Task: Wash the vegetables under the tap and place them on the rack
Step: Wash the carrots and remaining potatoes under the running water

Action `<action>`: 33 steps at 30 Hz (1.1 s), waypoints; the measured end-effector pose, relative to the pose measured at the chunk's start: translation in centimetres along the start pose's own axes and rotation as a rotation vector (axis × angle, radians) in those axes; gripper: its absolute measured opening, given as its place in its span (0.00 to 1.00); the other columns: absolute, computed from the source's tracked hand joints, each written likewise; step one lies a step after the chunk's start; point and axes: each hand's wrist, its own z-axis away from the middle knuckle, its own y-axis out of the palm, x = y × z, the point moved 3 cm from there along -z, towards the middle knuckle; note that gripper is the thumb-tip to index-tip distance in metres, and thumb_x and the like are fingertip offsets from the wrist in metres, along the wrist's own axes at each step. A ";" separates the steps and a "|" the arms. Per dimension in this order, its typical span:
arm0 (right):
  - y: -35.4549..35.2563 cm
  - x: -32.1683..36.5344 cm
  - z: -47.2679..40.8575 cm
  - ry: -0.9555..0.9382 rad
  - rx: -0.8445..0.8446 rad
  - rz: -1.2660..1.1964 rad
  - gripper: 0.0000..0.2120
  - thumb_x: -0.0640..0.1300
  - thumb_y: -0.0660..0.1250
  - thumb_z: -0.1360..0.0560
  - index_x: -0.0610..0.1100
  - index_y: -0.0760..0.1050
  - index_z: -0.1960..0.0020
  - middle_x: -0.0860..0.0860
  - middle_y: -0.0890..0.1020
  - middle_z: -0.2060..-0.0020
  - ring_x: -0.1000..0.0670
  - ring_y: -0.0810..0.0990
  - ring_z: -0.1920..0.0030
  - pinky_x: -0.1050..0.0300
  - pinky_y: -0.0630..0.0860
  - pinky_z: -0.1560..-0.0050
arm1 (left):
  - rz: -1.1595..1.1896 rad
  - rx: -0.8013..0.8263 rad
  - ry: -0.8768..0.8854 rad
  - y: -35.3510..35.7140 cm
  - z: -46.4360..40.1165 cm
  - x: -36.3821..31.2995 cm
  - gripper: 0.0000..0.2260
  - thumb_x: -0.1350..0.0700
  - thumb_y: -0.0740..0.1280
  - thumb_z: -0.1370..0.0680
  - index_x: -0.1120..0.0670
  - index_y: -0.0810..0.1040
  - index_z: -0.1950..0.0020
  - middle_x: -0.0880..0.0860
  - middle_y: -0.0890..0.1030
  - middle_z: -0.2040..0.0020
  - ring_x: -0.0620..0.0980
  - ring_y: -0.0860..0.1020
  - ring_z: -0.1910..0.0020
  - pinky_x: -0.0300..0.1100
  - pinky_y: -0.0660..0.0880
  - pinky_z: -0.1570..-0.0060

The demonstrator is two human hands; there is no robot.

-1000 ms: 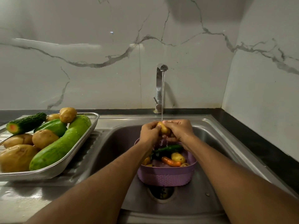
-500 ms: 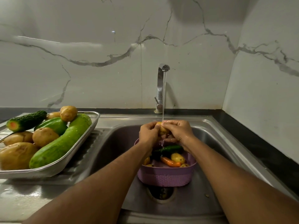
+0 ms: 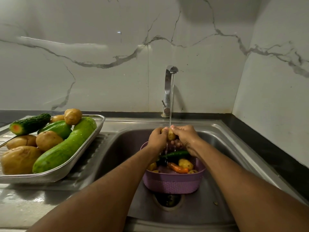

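Little is changed from half a second ago: the small yellow-brown potato (image 3: 170,135) is still gripped between the left hand (image 3: 156,137) and right hand (image 3: 185,136), fingers curled round it, under the thin water stream (image 3: 171,101) from the chrome tap (image 3: 167,88) at frame centre. Most of the potato is hidden by the fingers. Below it, the round purple plastic basket (image 3: 173,183) is partly covered by the forearms; a dark green cucumber (image 3: 177,154) and an orange carrot (image 3: 178,168) can be made out inside. The metal mesh rack (image 3: 70,171), heaped with vegetables, is cut off at the left edge. Bare steel sink floor (image 3: 209,208) is left around the basket.
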 end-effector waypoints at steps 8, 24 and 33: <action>1.0 0.0 0.2 -0.154 -0.120 -0.032 0.09 0.48 0.70 0.19 0.47 0.83 0.40 0.45 0.87 0.59 0.52 0.83 0.66 0.61 0.80 0.66 | 0.054 -0.061 0.005 -0.5 -1.0 -0.1 0.19 0.47 0.55 0.13 0.57 0.78 0.35 0.57 0.83 0.47 0.48 0.80 0.53 0.43 0.78 0.51; -0.2 0.2 -0.9 -0.191 -0.324 0.449 0.25 0.57 0.54 0.14 0.44 0.79 0.57 0.48 0.82 0.64 0.50 0.82 0.61 0.56 0.73 0.60 | -0.397 0.030 0.188 0.9 0.5 -0.3 0.28 0.35 0.47 0.15 0.52 0.79 0.41 0.52 0.83 0.49 0.51 0.81 0.48 0.53 0.78 0.42; 1.4 -0.1 -0.1 -0.288 -0.056 0.411 0.20 0.58 0.53 0.14 0.47 0.73 0.31 0.46 0.80 0.43 0.50 0.78 0.48 0.53 0.76 0.48 | 0.196 0.078 -0.203 1.1 1.1 -0.6 0.33 0.38 0.45 0.14 0.59 0.79 0.57 0.51 0.77 0.74 0.44 0.75 0.77 0.36 0.72 0.75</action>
